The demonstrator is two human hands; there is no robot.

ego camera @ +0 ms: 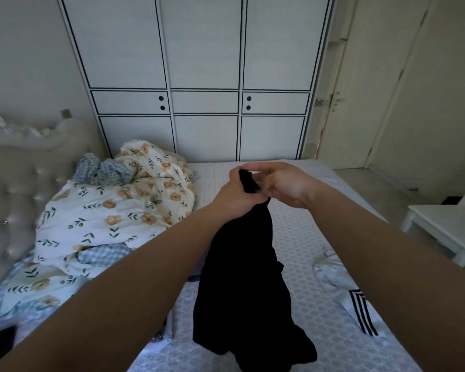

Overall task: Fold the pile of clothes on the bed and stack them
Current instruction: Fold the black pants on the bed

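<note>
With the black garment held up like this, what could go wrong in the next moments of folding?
1. Both hands, left hand and right hand, grip the black garment bunched at one spot, so it hangs twisted and may fold unevenly.
2. Its lower end hangs close to the white striped garment on the bed; laying it down carelessly might cover or drag that piece.
3. The floral duvet takes much of the mattress, leaving limited flat room.

Floral duvet [113, 210] bunched on left half of bed, blue checked fabric [102, 171] showing at its top. Tufted headboard [14, 167] far left. White wardrobe [199, 76] behind. Cream door [360, 89] right. White chair [446, 226] beside mattress.
</note>
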